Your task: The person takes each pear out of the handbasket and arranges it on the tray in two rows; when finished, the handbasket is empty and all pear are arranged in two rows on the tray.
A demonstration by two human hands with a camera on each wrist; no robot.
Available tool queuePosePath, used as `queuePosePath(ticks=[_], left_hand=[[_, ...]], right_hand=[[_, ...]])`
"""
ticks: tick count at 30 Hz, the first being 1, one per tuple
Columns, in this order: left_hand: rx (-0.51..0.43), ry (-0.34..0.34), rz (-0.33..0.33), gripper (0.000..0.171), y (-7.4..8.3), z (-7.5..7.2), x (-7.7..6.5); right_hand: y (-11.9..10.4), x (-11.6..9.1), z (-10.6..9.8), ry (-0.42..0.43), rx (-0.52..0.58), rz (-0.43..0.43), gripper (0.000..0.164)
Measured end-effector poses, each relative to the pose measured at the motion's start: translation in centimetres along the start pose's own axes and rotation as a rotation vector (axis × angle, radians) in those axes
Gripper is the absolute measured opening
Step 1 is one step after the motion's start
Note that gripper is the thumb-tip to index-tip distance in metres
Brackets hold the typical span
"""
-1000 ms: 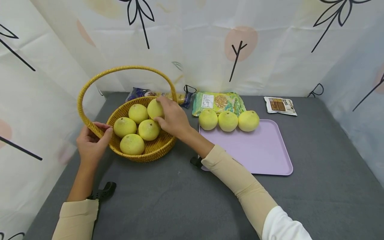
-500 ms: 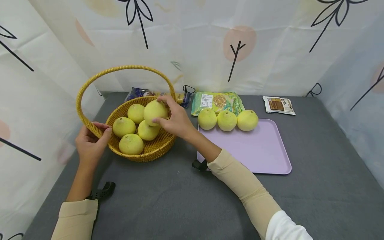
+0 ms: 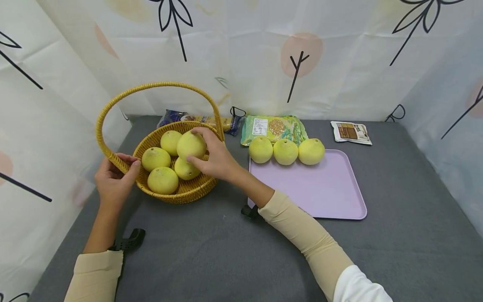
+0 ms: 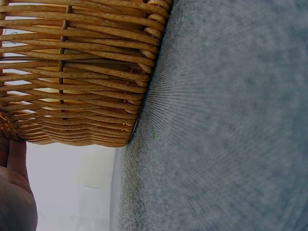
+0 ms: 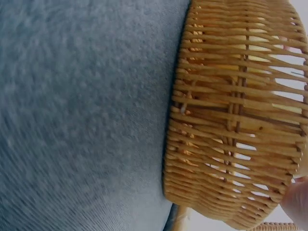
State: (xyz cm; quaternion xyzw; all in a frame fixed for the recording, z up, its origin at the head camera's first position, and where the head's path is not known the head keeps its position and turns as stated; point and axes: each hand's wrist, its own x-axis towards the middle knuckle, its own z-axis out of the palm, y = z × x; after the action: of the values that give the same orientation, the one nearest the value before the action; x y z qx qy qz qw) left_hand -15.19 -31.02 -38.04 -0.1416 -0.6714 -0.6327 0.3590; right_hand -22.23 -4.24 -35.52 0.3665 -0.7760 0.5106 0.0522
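A yellow wicker basket (image 3: 188, 196) with a tall hooped handle (image 3: 162, 85) stands on the left of the table. My left hand (image 3: 116, 178) grips the foot of the handle at the left rim; in the left wrist view its fingers (image 4: 17, 156) reach the basket's edge. My right hand (image 3: 216, 157) holds a yellow-green grapefruit (image 3: 191, 144) between thumb and fingers inside the basket, overlapping another grapefruit (image 3: 185, 170) below it. Several more lie around it, such as the front grapefruit (image 3: 162, 180). The right wrist view mostly shows the basket's woven side (image 5: 231, 110).
Three grapefruits (image 3: 285, 152) sit in a row along the back edge of a lilac tray (image 3: 320, 193) on the right. Behind them lies a green-yellow food packet (image 3: 277, 128). A blue-and-gold packet (image 3: 228, 123) is behind the basket, and a small white-brown pouch (image 3: 351, 133) lies at back right.
My right hand's grapefruit has risen slightly, then shifted left and toward the front of the basket. The front grapefruit has moved a little to the left. My left hand stays on the handle.
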Motion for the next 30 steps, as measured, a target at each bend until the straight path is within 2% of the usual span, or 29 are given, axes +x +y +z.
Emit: queuePosePath(ticks=[6, 13, 22, 30], left_hand=[[-0.007, 0.0, 0.006, 0.024, 0.0, 0.0, 0.0], [-0.003, -0.003, 0.007, 0.024, 0.1, 0.1, 0.1], [-0.025, -0.006, 0.013, 0.024, 0.1, 0.1, 0.1], [0.002, -0.005, -0.01, 0.025, 0.1, 0.0, 0.0]], right_hand=[[0.1, -0.1, 0.6, 0.041, -0.088, -0.043, 0.07], [0.0, -0.7, 0.3, 0.078, -0.062, -0.042, 0.068], [-0.6, -1.6, -0.4, 0.043, -0.075, -0.038, 0.068], [-1.8, -2.8, -2.0, 0.067, -0.059, -0.116, 0.066]])
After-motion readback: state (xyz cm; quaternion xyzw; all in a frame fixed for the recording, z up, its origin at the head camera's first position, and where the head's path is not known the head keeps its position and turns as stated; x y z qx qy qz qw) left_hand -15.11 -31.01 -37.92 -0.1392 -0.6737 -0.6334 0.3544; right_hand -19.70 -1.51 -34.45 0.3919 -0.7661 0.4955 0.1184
